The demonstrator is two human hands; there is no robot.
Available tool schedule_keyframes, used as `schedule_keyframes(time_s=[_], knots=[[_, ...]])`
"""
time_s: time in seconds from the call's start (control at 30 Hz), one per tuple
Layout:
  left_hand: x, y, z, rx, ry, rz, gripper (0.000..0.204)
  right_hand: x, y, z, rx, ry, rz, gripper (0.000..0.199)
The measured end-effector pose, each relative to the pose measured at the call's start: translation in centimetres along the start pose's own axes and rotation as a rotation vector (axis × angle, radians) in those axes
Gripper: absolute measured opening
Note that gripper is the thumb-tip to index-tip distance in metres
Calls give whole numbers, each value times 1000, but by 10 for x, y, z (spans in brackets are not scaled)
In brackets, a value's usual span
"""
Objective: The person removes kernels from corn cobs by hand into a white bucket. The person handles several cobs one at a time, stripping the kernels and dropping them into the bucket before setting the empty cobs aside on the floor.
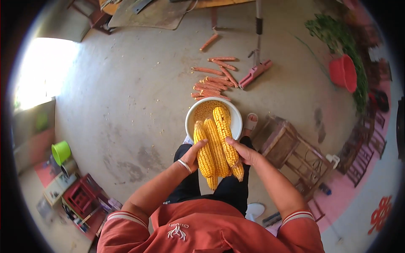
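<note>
Several ears of yellow corn (216,146) are bunched between my two hands, their tips pointing away from me. My left hand (193,156) is closed around the left side of the bunch, thumb on top. From the right, my right hand (243,152) grips the same bunch, its thumb on the rightmost ear. The fingers under the ears are hidden. Just beyond my knees is a white basin (189,120) with loose corn kernels (207,109) inside; the far ends of the ears reach over it.
Several bare reddish corncobs (213,86) lie on the floor beyond the basin, beside a pink tool (255,74). A wooden chair (291,149) is at my right. Farther off are a red bucket (342,72), leafy greens (333,33) and a table (147,14); a green bucket (61,152) is left.
</note>
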State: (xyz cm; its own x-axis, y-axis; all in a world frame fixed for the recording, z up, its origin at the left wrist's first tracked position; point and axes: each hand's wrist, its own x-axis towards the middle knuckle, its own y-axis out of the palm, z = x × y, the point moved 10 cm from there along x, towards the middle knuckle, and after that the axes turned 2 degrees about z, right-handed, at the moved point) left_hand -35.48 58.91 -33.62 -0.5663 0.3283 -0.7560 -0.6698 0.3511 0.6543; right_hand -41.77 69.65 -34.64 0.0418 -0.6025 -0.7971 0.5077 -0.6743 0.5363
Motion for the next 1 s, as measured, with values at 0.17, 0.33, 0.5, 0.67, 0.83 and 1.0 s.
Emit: schedule_keyframes(time_s=[0.17,0.33,0.5,0.67,0.83,1.0], knots=[[72,-29,46,-246,115,-130,61,58,-93,-44,-153,228,57,90],[130,-89,58,-268,87,-355,55,123,-118,-63,-109,438,243,99],[212,-171,29,-136,139,-393,59,227,-177,-82,-125,364,90,96],[279,-225,27,-115,164,-422,68,289,-235,-89,-395,356,-107,69],[287,-237,34,-388,387,-363,59,301,-242,-63,-1078,110,-127,60],[271,-243,55,-684,548,-586,59,266,-187,-26,-1724,-11,-86,62]])
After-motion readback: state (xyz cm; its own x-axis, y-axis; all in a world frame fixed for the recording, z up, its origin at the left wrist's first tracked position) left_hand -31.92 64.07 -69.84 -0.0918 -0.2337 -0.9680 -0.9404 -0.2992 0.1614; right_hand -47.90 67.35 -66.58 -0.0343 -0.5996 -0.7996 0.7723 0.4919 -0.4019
